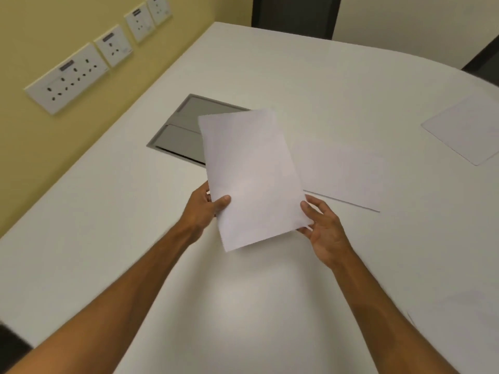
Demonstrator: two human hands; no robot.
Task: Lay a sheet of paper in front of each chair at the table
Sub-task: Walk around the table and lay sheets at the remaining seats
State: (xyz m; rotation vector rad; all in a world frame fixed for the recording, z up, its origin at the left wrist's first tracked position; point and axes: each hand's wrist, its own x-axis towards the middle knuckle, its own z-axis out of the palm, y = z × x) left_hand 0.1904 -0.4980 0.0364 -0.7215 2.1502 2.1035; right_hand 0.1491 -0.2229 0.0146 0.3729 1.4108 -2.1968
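I hold a white sheet of paper (251,179) above the middle of the white table (108,211). My left hand (206,207) grips its lower left edge with the thumb on top. My right hand (325,228) pinches its lower right corner. A second sheet (343,174) lies flat on the table just right of the held one. A third sheet (464,130) lies near the right edge of the table. A fourth sheet (464,330) is faintly visible at the lower right.
A grey cable hatch (181,130) is set into the tabletop behind the held sheet. Dark chair backs stand at the far side (294,14) and far right (483,60). Wall sockets (67,76) line the yellow wall on the left.
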